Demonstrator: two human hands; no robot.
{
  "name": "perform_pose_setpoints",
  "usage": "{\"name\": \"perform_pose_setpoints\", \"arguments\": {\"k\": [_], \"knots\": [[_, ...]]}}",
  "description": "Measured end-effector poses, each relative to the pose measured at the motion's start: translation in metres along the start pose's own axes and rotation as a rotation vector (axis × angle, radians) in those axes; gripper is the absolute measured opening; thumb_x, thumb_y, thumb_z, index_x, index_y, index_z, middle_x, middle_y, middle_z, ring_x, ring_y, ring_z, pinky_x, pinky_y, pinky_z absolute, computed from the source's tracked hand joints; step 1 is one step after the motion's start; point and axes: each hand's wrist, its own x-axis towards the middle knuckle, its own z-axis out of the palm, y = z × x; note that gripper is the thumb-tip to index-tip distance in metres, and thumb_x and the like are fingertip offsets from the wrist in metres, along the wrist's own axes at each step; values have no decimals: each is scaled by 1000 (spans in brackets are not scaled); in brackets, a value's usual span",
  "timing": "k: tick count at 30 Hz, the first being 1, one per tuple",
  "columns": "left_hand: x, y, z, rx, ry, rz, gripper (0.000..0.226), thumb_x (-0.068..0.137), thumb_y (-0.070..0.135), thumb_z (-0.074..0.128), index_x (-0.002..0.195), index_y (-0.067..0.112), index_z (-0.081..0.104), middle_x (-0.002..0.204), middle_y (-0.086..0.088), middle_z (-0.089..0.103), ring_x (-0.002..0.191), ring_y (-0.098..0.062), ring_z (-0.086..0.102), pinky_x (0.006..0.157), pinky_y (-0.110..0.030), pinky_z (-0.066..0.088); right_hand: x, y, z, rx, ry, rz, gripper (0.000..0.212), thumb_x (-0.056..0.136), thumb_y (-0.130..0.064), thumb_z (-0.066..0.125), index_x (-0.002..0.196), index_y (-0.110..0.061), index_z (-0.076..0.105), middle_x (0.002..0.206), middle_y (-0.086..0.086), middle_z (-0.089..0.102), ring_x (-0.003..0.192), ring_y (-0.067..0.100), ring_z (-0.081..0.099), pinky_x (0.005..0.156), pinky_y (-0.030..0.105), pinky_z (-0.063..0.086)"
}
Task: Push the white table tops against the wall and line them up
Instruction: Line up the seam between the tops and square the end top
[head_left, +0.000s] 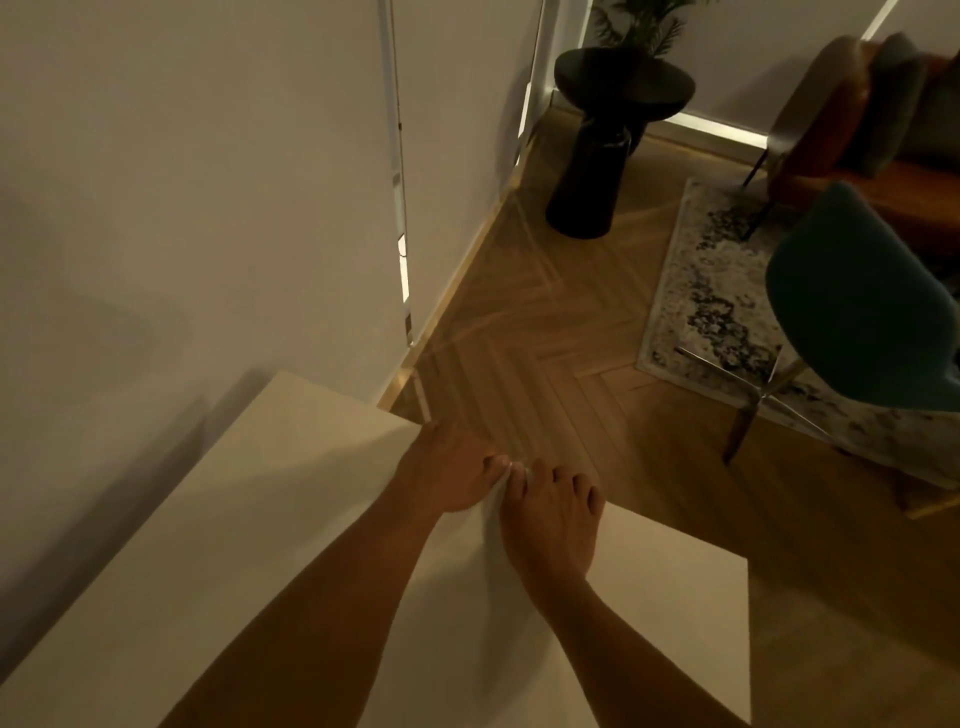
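Observation:
Two white table tops fill the lower half of the head view. The left table top (249, 519) lies along the white wall (182, 208), its far corner close to the skirting. The right table top (675, 582) sits beside it, its far edge set nearer to me than the left one's. My left hand (447, 473) curls over the far right corner of the left top. My right hand (550, 514) grips the far left corner of the right top, right beside the left hand. The seam between the tops runs under my hands.
Herringbone wood floor (545, 364) stretches beyond the tables. A black pedestal side table (602, 145) stands by the wall ahead. A teal chair (857, 322) on a patterned rug (711, 291) is at the right, with an orange-brown sofa (883, 156) behind it.

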Motion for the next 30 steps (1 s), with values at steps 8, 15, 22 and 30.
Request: {"name": "perform_pose_setpoints", "arguments": {"k": [8, 15, 22, 30], "knots": [[-1, 5, 0, 60, -45, -53, 45, 106, 48, 30, 102, 23, 68, 110, -3, 71, 106, -25, 60, 97, -42, 39, -5, -16, 11, -28, -43, 6, 26, 102, -31, 35, 104, -20, 59, 109, 8, 63, 104, 33, 50, 98, 46, 35], [-3, 4, 2, 38, -29, -66, 47, 105, 49, 29, 105, 24, 68, 113, -3, 70, 109, -25, 60, 103, -43, 38, -5, -16, 10, 3, -1, -7, 28, 102, -33, 34, 95, -21, 57, 98, 6, 63, 96, 30, 50, 91, 44, 36], [-7, -1, -4, 22, 19, -14, 43, 107, 45, 33, 108, 21, 69, 113, -4, 71, 105, -26, 61, 92, -38, 39, -4, -26, 9, -14, 0, 13, 33, 102, -34, 32, 99, -17, 60, 99, 9, 62, 97, 33, 49, 94, 45, 34], [-8, -8, -10, 17, -10, -53, 44, 107, 46, 34, 103, 20, 69, 108, -6, 70, 104, -26, 61, 93, -40, 41, -5, -32, 8, 7, 43, -18, 28, 102, -34, 35, 93, -19, 57, 94, 8, 61, 91, 31, 48, 89, 44, 36]]}}
